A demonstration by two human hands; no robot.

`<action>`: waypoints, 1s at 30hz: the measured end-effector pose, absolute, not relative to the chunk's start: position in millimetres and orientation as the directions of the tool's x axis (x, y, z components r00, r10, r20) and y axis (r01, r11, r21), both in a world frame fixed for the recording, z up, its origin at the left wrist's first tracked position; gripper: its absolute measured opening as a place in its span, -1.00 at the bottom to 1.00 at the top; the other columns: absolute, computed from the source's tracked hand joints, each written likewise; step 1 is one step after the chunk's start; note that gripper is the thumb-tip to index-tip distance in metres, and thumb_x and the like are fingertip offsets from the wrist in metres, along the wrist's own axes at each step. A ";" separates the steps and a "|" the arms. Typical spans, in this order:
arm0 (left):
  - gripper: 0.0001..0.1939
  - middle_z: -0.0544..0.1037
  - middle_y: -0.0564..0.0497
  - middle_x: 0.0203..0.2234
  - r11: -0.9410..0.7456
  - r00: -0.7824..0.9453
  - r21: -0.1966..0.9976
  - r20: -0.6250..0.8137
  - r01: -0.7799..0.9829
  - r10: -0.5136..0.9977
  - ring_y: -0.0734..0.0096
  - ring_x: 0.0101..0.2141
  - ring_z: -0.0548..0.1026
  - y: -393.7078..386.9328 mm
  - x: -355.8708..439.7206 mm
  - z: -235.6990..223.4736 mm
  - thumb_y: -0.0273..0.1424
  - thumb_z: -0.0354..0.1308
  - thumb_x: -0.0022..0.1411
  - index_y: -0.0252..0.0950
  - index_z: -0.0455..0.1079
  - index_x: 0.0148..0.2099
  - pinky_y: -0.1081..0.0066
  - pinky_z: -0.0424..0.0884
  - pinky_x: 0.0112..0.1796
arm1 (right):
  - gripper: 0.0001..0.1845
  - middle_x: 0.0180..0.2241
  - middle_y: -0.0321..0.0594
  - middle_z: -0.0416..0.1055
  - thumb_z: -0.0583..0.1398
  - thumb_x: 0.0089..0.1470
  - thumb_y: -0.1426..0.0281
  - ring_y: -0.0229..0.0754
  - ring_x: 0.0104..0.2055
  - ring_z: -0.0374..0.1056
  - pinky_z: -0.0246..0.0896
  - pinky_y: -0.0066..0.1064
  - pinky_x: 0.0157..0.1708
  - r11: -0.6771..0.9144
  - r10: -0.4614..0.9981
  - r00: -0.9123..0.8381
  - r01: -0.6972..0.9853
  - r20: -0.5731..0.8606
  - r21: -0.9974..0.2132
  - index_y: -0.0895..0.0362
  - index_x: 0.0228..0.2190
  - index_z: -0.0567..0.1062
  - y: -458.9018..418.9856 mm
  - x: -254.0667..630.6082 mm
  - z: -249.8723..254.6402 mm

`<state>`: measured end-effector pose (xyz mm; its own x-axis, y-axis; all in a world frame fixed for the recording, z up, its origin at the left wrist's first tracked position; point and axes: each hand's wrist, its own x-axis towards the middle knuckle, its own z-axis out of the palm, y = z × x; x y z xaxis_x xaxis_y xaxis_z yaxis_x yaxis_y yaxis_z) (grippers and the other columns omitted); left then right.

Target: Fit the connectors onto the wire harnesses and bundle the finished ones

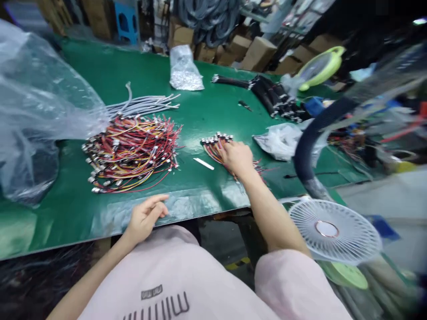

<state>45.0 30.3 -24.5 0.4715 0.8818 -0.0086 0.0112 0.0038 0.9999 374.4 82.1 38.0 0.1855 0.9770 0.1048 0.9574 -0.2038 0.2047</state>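
My right hand (237,158) is over a small bundle of wire harnesses (216,149), its fingers curled down onto the red, yellow and dark wires. White and metallic connectors line up at the far end of that bundle, and loose wire ends stick out behind the hand. Near the table's front edge, my left hand (147,217) holds nothing; its index finger points right and the others are loosely bent. A large pile of similar wire harnesses (133,153) lies beyond the left hand. Between the pile and the small bundle is a thin white strip (203,163).
Grey cables (147,105) lie behind the pile, beside a big clear plastic bag (43,89). Farther back are a bag of small parts (185,69) and black sleeved cables (267,95). At right, a plastic bag (280,140), a dark flexible hose (308,146) and a white fan (333,229).
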 end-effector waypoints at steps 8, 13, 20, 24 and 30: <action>-0.80 0.58 -0.02 -0.52 -0.379 0.496 0.915 0.266 0.140 0.826 0.43 -0.46 0.48 23.7 43.7 -21.5 -0.42 0.10 0.27 -0.34 0.56 -0.21 0.44 0.39 -0.35 | -0.72 -0.27 -0.11 0.47 0.04 0.26 0.40 -0.10 -0.20 0.25 0.09 -0.32 -0.23 0.687 0.726 -0.660 0.709 0.195 -0.160 0.16 -0.26 0.55 82.5 214.3 28.0; -0.82 0.59 -0.04 -0.49 -0.408 0.431 0.873 0.271 0.266 0.861 0.42 -0.45 0.47 17.0 11.4 -16.4 -0.44 0.13 0.25 -0.34 0.57 -0.23 0.42 0.37 -0.33 | -0.73 -0.21 0.01 0.41 0.02 0.25 0.47 0.00 -0.12 0.20 -0.01 -0.24 -0.23 0.676 0.731 -0.676 0.736 0.093 0.036 0.22 -0.29 0.52 96.1 156.1 7.3; -0.68 0.54 0.03 -0.53 0.269 0.154 0.955 -0.249 -0.124 0.956 0.55 -0.63 0.38 23.6 -22.0 -8.6 -0.22 0.26 0.15 -0.34 0.52 -0.13 0.55 0.26 -0.62 | -0.72 -0.35 -0.12 0.42 -0.01 0.31 0.38 -0.11 -0.29 0.18 -0.05 -0.30 -0.27 0.653 0.735 -0.622 0.756 0.271 -0.038 0.19 -0.26 0.47 99.6 154.2 20.6; -0.61 0.46 0.08 -0.59 0.370 0.206 0.756 -0.308 -0.540 0.929 0.63 -0.70 0.29 42.3 -9.8 -3.5 -0.13 0.28 0.12 -0.39 0.48 -0.20 0.60 0.17 -0.71 | -0.68 -0.39 -0.16 0.40 -0.02 0.31 0.39 -0.13 -0.31 0.17 -0.03 -0.29 -0.28 0.771 0.584 -0.702 0.636 0.407 -0.009 0.15 -0.34 0.49 82.3 147.8 30.4; -0.78 0.42 0.08 -0.67 0.449 0.178 0.673 -0.434 -0.588 0.883 0.60 -0.67 0.35 51.4 -12.1 -6.6 -0.32 0.24 0.20 -0.38 0.42 -0.38 0.61 0.25 -0.64 | -0.79 -0.22 -0.12 0.49 0.10 0.24 0.36 -0.14 -0.15 0.32 0.20 -0.25 -0.10 0.744 0.667 -0.576 0.546 0.472 -0.384 0.15 -0.23 0.52 67.3 200.7 33.8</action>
<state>-12.1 51.4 -6.6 0.1776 0.8832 -0.4340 -0.5879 0.4489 0.6729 200.7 67.3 33.8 -0.5762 0.6670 0.4724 0.5463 0.7442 -0.3844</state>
